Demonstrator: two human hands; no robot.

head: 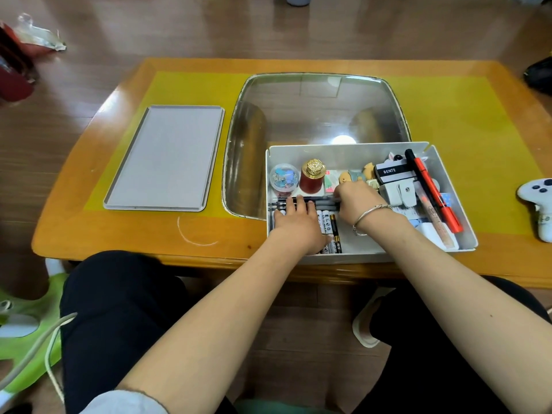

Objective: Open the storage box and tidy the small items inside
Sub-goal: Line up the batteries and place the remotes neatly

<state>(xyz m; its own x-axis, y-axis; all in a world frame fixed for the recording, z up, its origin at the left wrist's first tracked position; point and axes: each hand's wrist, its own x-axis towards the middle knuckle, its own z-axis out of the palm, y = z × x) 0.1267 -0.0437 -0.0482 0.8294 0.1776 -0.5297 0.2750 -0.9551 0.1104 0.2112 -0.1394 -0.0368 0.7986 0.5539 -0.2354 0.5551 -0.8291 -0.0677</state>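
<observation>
Box status: we are working in the storage box (352, 152), which is sitting open at the near edge of the table (478, 115).
Lid: the grey lid (167, 156) is lying flat on the table, well apart to the left, so we are judging the opening step as done.
Left hand: our left hand (295, 222) is resting palm down over the batteries (330, 227), with its straight fingers lying across the dark pens (319, 201).
Right hand: our right hand (355, 201) is curling its fingers over the right end of the same pens; we cannot tell whether they are actually gripping the pens or only pressing on them.
Tidied zone: the pens are lying in a row across the box, the batteries are lying side by side nearer us, and the clip jar (284, 177) and red stamp (312, 176) are standing upright along the back wall.
Untidied zone: on the right side, the red marker (433, 195), the black-and-white case (394, 171) and small figures are still lying at mixed angles, overlapping.
Progress estimate: we are judging the tidying as roughly half finished, with the right side remaining.
</observation>
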